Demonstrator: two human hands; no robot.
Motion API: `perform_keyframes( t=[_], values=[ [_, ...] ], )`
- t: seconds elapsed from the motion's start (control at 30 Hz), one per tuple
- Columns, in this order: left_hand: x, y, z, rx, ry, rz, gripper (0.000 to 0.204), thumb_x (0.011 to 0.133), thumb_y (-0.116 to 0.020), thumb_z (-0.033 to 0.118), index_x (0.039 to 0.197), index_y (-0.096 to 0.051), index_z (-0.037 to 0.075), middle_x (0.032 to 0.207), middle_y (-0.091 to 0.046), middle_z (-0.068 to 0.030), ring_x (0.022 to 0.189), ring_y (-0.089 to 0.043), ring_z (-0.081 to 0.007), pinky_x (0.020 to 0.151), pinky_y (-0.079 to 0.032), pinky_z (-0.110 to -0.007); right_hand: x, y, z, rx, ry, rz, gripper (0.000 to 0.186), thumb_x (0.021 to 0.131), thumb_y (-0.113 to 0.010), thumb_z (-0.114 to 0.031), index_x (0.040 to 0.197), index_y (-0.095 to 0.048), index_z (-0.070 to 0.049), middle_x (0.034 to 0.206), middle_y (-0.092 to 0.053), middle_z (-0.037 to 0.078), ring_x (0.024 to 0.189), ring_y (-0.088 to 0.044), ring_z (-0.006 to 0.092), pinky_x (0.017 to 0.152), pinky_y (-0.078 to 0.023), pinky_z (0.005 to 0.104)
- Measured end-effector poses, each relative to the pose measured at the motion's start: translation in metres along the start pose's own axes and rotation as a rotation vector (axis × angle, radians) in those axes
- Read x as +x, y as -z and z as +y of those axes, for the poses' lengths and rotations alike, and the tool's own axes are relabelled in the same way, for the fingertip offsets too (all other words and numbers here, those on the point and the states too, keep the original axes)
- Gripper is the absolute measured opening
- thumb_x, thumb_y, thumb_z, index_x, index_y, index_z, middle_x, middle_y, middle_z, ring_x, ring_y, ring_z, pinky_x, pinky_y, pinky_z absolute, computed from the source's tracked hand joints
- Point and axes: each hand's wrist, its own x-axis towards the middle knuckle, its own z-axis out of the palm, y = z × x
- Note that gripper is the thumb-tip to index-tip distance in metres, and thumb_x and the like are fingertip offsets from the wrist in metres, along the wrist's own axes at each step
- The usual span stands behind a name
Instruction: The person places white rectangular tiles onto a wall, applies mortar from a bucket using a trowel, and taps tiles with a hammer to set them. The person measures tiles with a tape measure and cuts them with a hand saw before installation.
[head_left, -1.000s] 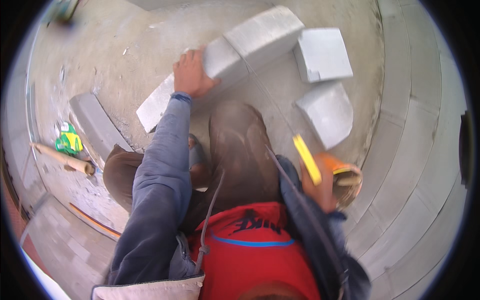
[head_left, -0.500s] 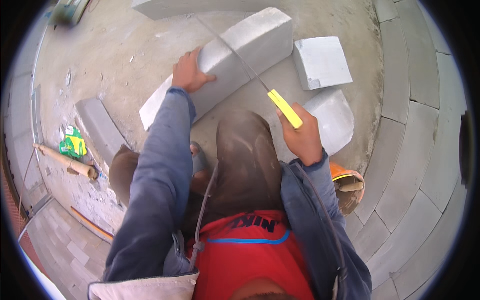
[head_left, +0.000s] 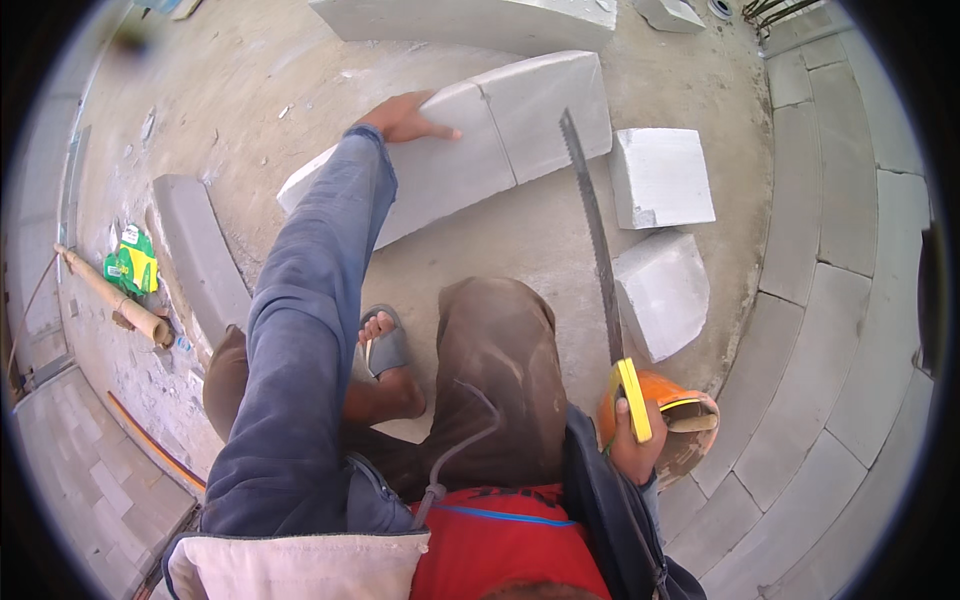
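Observation:
A long pale-grey aerated concrete block [head_left: 545, 120] lies slantwise on the floor in front of me, with a thin straight cut line [head_left: 497, 135] down its top and near face. My left hand [head_left: 408, 118] grips its upper edge left of that line, fingers over the far side and thumb on the near face. Beside my right knee, my right hand [head_left: 635, 445] is closed round the yellow handle of a hand saw [head_left: 598, 240]. The toothed blade points up and away, free of the block.
Two smaller block pieces [head_left: 663, 178] [head_left: 662, 290] lie to the right. Another long block [head_left: 470, 25] lies beyond. An orange bucket [head_left: 655, 388] stands by my right hand. Left are a grey block [head_left: 200, 240], a bamboo pole [head_left: 115, 295] and a green-yellow packet [head_left: 132, 262]. A block wall [head_left: 800, 310] runs along the right.
The saw has come off the block, drawn back toward me and to the right beside my knee. A cut line now shows on the block. My left hand still holds the block.

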Motion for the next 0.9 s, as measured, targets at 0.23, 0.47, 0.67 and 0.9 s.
perform_keyframes(
  t=[0.23,0.47,0.67,0.9],
  values=[
    [0.011,-0.016,-0.012,0.332,0.171,0.174,0.121,0.069,-0.084,0.08,0.157,-0.052,0.004,0.152,-0.06,-0.0261,0.139,-0.06,-0.0405,0.117,-0.047,-0.047,-0.001,-0.036,0.034,0.088,-0.099,0.003,0.028,0.107,-0.07,-0.017,0.087,-0.058,-0.002,0.072,-0.053,0.001,0.067,-0.048,0.0111,0.061,-0.04,0.031],
    [-0.048,-0.1,-0.079,0.359,0.379,1.017,0.102,0.088,-0.069,0.08,0.153,-0.055,0.002,0.16,-0.052,-0.0231,0.154,-0.043,-0.0356,0.125,-0.027,-0.062,0.033,-0.079,0.038,0.395,-0.277,0.138,0.016,0.108,-0.068,-0.015,0.108,-0.063,0.0,0.09,-0.071,0.006,0.075,-0.056,0.0089,0.064,-0.045,0.0266],
    [-0.17,-0.195,-0.21,-0.402,0.916,1.235,0.092,0.093,-0.07,0.073,0.131,-0.066,-0.012,0.125,-0.07,-0.0317,0.112,-0.068,-0.0405,0.1,-0.051,-0.051,0.24,-0.21,-0.018,0.246,0.273,0.213,0.044,0.105,-0.07,-0.015,0.138,-0.048,0.004,0.135,-0.069,0.028,0.124,-0.069,0.0396,0.104,-0.052,0.0444],
    [-0.167,-0.212,-0.171,-0.859,0.582,1.168,0.07,0.109,-0.059,0.056,0.137,-0.066,-0.008,0.127,-0.074,-0.0206,0.116,-0.069,-0.0294,0.102,-0.051,-0.04,0.409,-0.245,0.02,-0.128,0.175,0.369,0.038,0.098,-0.073,-0.016,0.123,-0.05,0.001,0.113,-0.071,0.034,0.107,-0.068,0.0527,0.09,-0.054,0.0571]
  ],
)
